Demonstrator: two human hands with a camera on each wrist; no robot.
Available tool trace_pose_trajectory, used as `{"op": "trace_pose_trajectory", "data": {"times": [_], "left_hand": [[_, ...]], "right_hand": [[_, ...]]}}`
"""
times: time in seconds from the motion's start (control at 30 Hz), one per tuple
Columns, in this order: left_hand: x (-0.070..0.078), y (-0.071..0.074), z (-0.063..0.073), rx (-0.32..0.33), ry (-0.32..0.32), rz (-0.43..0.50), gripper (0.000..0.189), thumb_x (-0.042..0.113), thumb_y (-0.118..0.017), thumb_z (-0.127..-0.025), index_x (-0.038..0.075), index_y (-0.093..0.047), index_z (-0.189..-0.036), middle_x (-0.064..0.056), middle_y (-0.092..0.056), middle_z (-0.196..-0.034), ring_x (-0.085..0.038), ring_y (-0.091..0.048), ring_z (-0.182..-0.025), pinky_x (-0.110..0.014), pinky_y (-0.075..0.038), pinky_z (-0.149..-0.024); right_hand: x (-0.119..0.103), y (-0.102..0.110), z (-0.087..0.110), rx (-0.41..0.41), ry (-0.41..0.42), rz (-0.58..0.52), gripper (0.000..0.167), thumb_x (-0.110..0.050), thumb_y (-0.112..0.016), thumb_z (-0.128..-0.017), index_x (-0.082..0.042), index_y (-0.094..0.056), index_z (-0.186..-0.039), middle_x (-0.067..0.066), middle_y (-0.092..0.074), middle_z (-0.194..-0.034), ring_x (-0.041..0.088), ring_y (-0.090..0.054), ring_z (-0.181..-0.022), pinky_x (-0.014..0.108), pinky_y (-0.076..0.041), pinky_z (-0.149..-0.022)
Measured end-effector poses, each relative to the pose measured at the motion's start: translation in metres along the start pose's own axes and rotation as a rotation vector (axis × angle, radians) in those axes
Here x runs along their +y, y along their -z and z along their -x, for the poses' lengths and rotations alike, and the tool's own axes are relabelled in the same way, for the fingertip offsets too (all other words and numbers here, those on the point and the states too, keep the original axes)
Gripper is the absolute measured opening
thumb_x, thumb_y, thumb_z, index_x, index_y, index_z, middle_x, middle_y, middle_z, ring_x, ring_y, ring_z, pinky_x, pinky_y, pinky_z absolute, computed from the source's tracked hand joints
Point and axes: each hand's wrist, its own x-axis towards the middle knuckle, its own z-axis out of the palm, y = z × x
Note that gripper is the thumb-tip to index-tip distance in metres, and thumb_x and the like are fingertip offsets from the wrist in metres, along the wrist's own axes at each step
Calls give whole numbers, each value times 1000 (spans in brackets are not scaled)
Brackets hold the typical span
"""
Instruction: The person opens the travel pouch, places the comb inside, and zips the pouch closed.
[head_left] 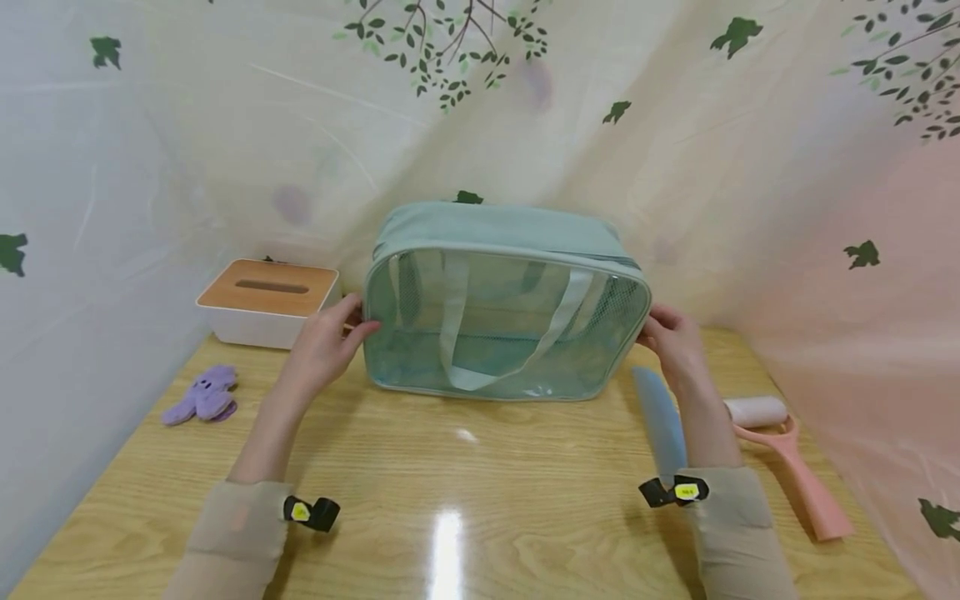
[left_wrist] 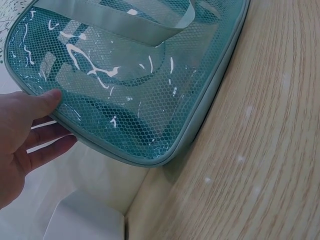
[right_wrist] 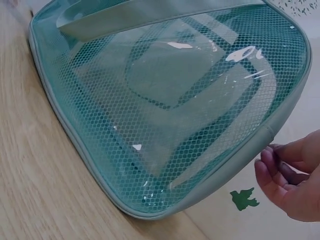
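A pale green see-through tote bag (head_left: 495,333) with mesh panels and a strap handle stands upright on the table, its front face towards me. At its left edge my left hand (head_left: 327,342) pinches the side, thumb on the front and the other fingers behind the rim, as the left wrist view shows. On the opposite side my right hand (head_left: 677,342) has its fingers curled, with the fingertips right at the bag's piped edge. In the right wrist view these fingertips (right_wrist: 265,167) are bunched beside the seam. Through the clear front, the mesh inside shows.
A white tissue box (head_left: 255,327) with a wooden lid stands at the back left, close to the left hand. A purple plush toy (head_left: 205,396) lies before it. By the right forearm are a flat blue object (head_left: 660,421) and a pink-handled lint roller (head_left: 806,475).
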Motion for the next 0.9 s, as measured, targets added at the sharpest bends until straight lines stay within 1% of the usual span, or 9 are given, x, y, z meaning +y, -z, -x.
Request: {"op": "trace_pose_trajectory", "data": {"times": [0.13,0.23,0.3,0.37,0.47,0.63,0.73,0.9], "left_hand": [[0,-1,-1,8,-5,3,19,11,-65,-101,1,-62,-117,-19,-73,-100,-32,-71,-95,-49,-62,-82],[0,-3,-2,8,-19,7,20,10,-65,-101,0,-61,-119,-19,-73,-100,-32,-71,-95,-48,-62,-82],[2,-4,-3,9,-29,8,20,10,-65,-101,0,-61,-118,-19,-73,-99,-32,-71,-94,-48,-62,-81],[2,-5,-3,14,-39,11,19,10,-66,-101,0,-61,-117,-18,-73,-97,-31,-72,-92,-47,-63,-81],[3,-5,-3,22,-42,9,18,10,-67,-100,1,-62,-115,-18,-73,-96,-31,-72,-90,-47,-63,-80],[1,-4,-3,22,-39,-1,17,10,-68,-100,1,-62,-113,-17,-73,-96,-30,-72,-90,-47,-63,-80],[1,-3,-3,24,-34,-4,17,11,-67,-100,2,-62,-113,-17,-73,-95,-30,-72,-90,-47,-63,-80],[0,-2,-2,22,-29,0,16,10,-67,-100,1,-62,-113,-17,-73,-95,-30,-72,-90,-47,-63,-80]], "right_hand": [[0,0,-1,63,8,-39,29,-2,-65,-98,-22,-78,-81,-11,-74,-77,4,-70,-67,19,-59,-71],[0,4,0,69,13,-75,30,0,-64,-98,-20,-78,-81,-9,-75,-75,5,-71,-65,19,-60,-68],[-2,8,0,59,15,-103,30,1,-64,-99,-18,-78,-81,-7,-75,-74,5,-71,-64,19,-60,-66],[-4,12,-1,40,5,-121,28,1,-64,-99,-17,-78,-82,-6,-75,-75,6,-71,-65,20,-60,-66],[-9,18,-2,-19,-12,-98,26,-1,-64,-99,-17,-78,-83,-6,-76,-76,6,-72,-66,21,-61,-67],[-17,28,-7,-125,-47,-1,25,-6,-62,-102,-20,-77,-88,-7,-76,-81,7,-73,-70,20,-61,-72],[-21,30,-13,-153,-57,40,23,-7,-62,-102,-21,-76,-90,-8,-76,-84,7,-73,-72,21,-61,-73],[-28,30,-21,-197,-92,42,24,-5,-62,-101,-20,-76,-89,-7,-77,-83,7,-74,-72,22,-61,-72]]}}
